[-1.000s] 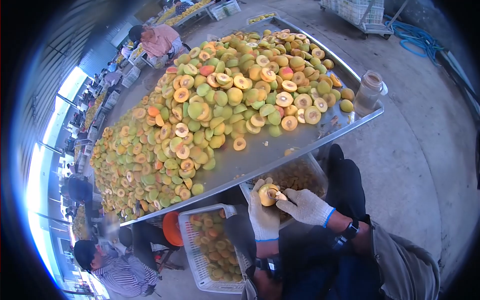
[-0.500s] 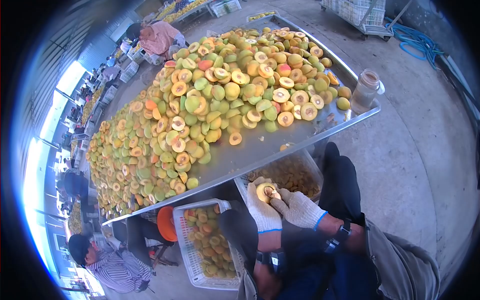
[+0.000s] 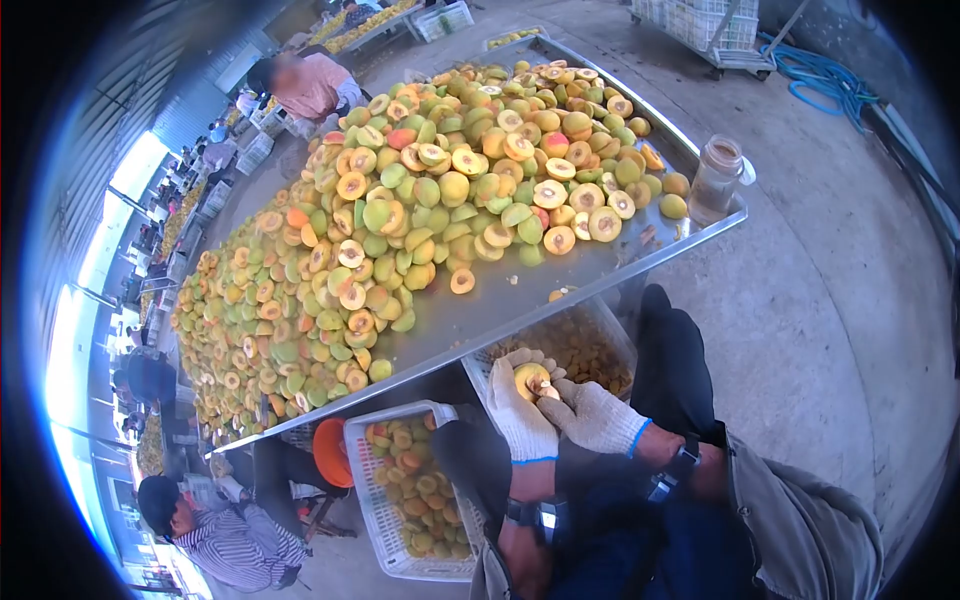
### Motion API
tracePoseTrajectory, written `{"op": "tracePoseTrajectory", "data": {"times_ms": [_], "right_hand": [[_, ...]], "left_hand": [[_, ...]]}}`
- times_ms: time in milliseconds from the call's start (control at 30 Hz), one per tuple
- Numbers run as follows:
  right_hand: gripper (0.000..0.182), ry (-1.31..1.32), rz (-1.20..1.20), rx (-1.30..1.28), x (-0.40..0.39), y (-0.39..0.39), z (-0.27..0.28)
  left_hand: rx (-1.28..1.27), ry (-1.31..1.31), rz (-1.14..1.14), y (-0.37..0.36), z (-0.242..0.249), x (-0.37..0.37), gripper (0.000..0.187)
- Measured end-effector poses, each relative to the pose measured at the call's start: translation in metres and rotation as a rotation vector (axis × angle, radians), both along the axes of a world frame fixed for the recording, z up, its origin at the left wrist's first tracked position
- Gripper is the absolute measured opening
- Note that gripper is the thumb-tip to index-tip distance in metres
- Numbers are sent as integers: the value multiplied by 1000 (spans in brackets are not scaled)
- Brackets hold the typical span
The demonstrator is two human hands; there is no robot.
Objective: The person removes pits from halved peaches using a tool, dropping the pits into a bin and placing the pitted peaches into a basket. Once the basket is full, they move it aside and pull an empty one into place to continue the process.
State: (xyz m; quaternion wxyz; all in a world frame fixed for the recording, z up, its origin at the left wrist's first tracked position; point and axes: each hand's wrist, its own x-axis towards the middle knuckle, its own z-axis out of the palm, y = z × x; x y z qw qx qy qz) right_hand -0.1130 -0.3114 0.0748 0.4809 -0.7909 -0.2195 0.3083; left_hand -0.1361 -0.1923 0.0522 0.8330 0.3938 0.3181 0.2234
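My left hand (image 3: pixel 521 410), in a knitted white glove with a blue cuff, cups a halved yellow peach (image 3: pixel 530 382), cut face up. Against the cut centre, the closed fingers of my gloved right hand (image 3: pixel 597 414) press at the brown pit hollow. Something small and pale shows at the right fingertips, too small to name. Both hands are above a white crate (image 3: pixel 622 345) with brown pits or scraps in it. Beyond them, a large heap of peach halves (image 3: pixel 430 215) covers much of a metal table (image 3: pixel 455 318).
A white basket of peach halves (image 3: pixel 352 470) stands left of my knees, beside an orange bucket (image 3: pixel 331 452). A clear jar (image 3: pixel 716 180) stands on the table's right corner. One person (image 3: pixel 235 540) sits at left, another (image 3: pixel 312 88) at the far side. A blue hose (image 3: pixel 825 80) lies behind.
The view has shifted slightly, so the table and heap sit a little further left. My hands stay together at the peach half, with the right fingers still at its centre.
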Motion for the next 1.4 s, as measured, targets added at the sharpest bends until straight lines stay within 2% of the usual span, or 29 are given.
{"op": "tracePoseTrajectory", "data": {"times_ms": [100, 267, 400, 467, 600, 667, 800, 867, 900, 967, 1100, 1167, 1200, 1267, 1400], "right_hand": [[52, 21, 18, -5, 0, -5, 3], [50, 178, 72, 68, 0, -8, -6], [50, 28, 35, -40, -6, -8, 1], [49, 92, 33, 163, -8, -8, -18], [46, 120, 72, 168, -3, -15, 4], [44, 421, 80, 127, -2, -17, 13], [44, 535, 58, 220, -9, -18, 2], [45, -224, 13, 450, -14, -11, -25], [45, -229, 12, 449, -12, -14, -17], [45, 428, 5, 231, -10, -20, 6], [46, 462, -6, 247, -12, -19, 1], [40, -87, -23, 402, -19, -12, -25], [40, -88, -23, 402, -17, -15, -16], [39, 623, 55, 298, -12, -25, 9], [39, 658, 107, 328, -9, -29, 11]], "left_hand": [[-34, 17, 26, -2, 6, 0, 41], [87, 30, -9, 2, 6, -1, 48], [170, 91, -2, -2, 14, 1, 49], [302, 93, 5, -7, 22, -4, 48], [416, -6, -24, -6, 19, -10, 46], [524, -97, -62, -5, 19, -12, 45], [482, -165, -119, -8, 30, -14, 47], [437, -52, -102, -12, 34, -13, 48], [437, -57, -103, -13, 37, -12, 48], [430, 3, -93, -15, 40, -13, 50], [510, -22, -150, -10, 46, -13, 51], [543, 46, -132, -11, 47, -13, 50], [544, 45, -132, -11, 45, -13, 50], [679, -22, -142, -9, 37, -15, 47], [755, -83, -161, -6, 35, -15, 45]]}}
